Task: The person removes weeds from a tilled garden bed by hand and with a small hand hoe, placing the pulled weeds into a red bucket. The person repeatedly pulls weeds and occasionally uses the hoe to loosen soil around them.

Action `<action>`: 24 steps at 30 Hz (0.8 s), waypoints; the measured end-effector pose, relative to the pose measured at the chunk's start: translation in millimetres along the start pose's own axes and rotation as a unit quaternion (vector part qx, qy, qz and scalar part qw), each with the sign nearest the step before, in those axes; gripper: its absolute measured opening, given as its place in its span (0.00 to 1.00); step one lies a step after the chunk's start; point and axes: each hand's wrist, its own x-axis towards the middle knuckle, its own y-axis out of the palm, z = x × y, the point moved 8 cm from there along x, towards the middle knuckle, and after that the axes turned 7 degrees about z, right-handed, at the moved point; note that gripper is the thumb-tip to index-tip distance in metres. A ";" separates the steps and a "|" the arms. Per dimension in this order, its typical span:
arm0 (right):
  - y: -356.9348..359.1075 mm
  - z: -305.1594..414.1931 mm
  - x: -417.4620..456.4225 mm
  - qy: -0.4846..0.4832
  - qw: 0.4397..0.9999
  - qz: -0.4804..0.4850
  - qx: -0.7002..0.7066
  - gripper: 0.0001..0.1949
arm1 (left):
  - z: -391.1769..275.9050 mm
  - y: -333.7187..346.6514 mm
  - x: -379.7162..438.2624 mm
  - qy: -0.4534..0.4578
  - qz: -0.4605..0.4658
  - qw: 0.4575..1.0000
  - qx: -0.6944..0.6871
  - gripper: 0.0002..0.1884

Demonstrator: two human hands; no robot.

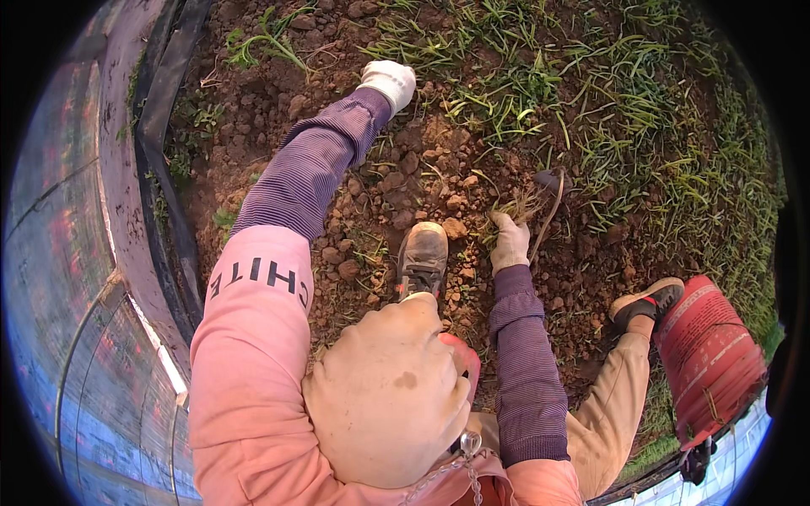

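My left hand [389, 85], in a white knit glove, is curled into a fist low over the soil at the edge of the green shoots [506, 95]. Its fingers face away, so whatever it may hold is hidden. Closer to my body, my right hand [511, 240], also gloved, grips a tuft of pale, stringy roots [520, 205]. Beside that hand runs the thin curved shaft of a small hand hoe [548, 218], with its dark blade [549, 180] against the soil. Whether the same hand also holds the hoe's handle, I cannot tell.
Crumbly brown soil [342, 265] lies around my left shoe [423, 259]. A red bucket [709, 360] bearing writing stands by my right shoe [652, 300]. Dark plastic sheeting [164, 114] and a translucent film wall [57, 190] border the left side. A leafy weed [269, 41] grows at upper left.
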 end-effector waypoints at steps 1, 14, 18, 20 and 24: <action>1.4 2.1 -0.2 -0.007 1.000 0.010 0.000 0.25 | 4.4 2.1 -0.7 -0.001 0.009 1.000 -0.026 0.17; 0.4 2.0 2.2 -0.023 0.999 0.017 0.027 0.20 | -52.3 32.5 -80.7 0.211 0.003 0.976 -0.055 0.15; 6.4 7.2 -6.0 -0.016 1.000 -0.004 0.000 0.19 | -14.5 -12.8 -43.9 0.086 -0.153 0.983 0.058 0.19; 3.6 4.9 -2.4 -0.022 1.000 0.005 0.010 0.19 | -15.3 -20.4 -25.4 0.040 -0.088 0.995 -0.005 0.29; 4.6 4.0 -3.9 -0.006 1.000 0.007 0.017 0.20 | -16.0 -15.3 -6.7 -0.008 -0.008 0.998 -0.064 0.21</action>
